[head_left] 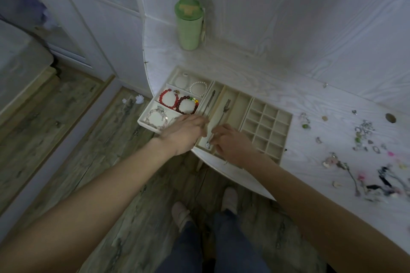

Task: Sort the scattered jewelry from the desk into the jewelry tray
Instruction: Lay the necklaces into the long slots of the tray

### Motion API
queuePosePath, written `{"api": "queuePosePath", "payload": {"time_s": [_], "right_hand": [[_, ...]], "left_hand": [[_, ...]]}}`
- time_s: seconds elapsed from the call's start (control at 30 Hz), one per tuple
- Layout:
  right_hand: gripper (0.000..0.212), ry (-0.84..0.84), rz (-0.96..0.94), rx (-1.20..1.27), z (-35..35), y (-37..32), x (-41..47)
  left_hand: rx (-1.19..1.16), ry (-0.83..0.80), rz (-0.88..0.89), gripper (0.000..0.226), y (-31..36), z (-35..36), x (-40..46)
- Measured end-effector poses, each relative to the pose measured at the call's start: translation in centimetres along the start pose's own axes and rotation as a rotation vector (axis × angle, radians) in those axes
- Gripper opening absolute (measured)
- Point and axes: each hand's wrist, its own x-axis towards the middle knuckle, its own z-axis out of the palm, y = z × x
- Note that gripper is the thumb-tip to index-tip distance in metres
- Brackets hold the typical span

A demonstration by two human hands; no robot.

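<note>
At the rounded near corner of the white desk (255,77), a cream jewelry tray (286,126) is lying with both hands working over its near edge. The left hand (184,133) is hovering with curled fingers over the long slot at the tray's middle, though whether it is pinching anything I cannot tell. The right hand (230,142) is pinching a thin chain with a small silver pendant (208,144), which is lying in that same long slot. At 9 o'clock of the hands, the tray's wide compartments are holding a red bead bracelet (169,98), a dark bead bracelet (188,104), a pearl bracelet (198,88) and a clear crystal bracelet (156,118). At 3 o'clock, well apart from the tray, scattered jewelry (363,139) is lying loose on the desk. At 12 o'clock a green bottle (189,23) is standing upright.
</note>
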Motion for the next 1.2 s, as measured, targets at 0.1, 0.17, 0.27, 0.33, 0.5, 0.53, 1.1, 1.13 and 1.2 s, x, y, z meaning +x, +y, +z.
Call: {"api": "queuePosePath", "payload": {"time_s": [0.1,0.17,0.27,0.33,0.5,0.53,1.1,1.13,1.2], "right_hand": [[0.038,-0.008,0.001,-0.004,0.2,-0.4,-0.1],[0.037,-0.013,-0.004,-0.010,0.3,-0.5,-0.1],[0.036,-0.024,-0.023,-0.032,0.5,-0.5,0.0],[0.036,-0.043,-0.033,-0.039,0.6,-0.5,0.0],[0.039,-0.054,-0.007,0.021,0.3,-0.6,0.1],[0.040,-0.032,0.019,0.051,0.0,-0.5,0.2],[0.027,0.162,0.386,0.042,-4.8,5.0,5.4],[0.027,0.156,0.389,0.034,-5.0,5.1,5.9],[0.029,0.122,0.384,-0.006,-5.0,5.2,6.8]], "left_hand": [[-0.029,0.041,-0.021,0.051,0.0,0.1,-0.4],[-0.029,0.040,-0.020,0.052,0.0,0.2,-0.7],[-0.028,0.042,-0.018,0.052,0.1,0.4,-0.9],[-0.024,0.050,-0.017,0.051,0.1,0.4,-0.9],[-0.014,0.026,-0.029,0.050,0.2,0.4,-1.0],[-0.011,0.020,-0.031,0.049,0.2,0.5,-0.9],[0.171,-0.083,-0.036,0.051,0.9,-4.0,6.0],[0.190,-0.107,-0.028,0.051,0.8,-4.1,6.4],[0.221,-0.161,-0.013,0.052,0.8,-3.8,6.7]]}}
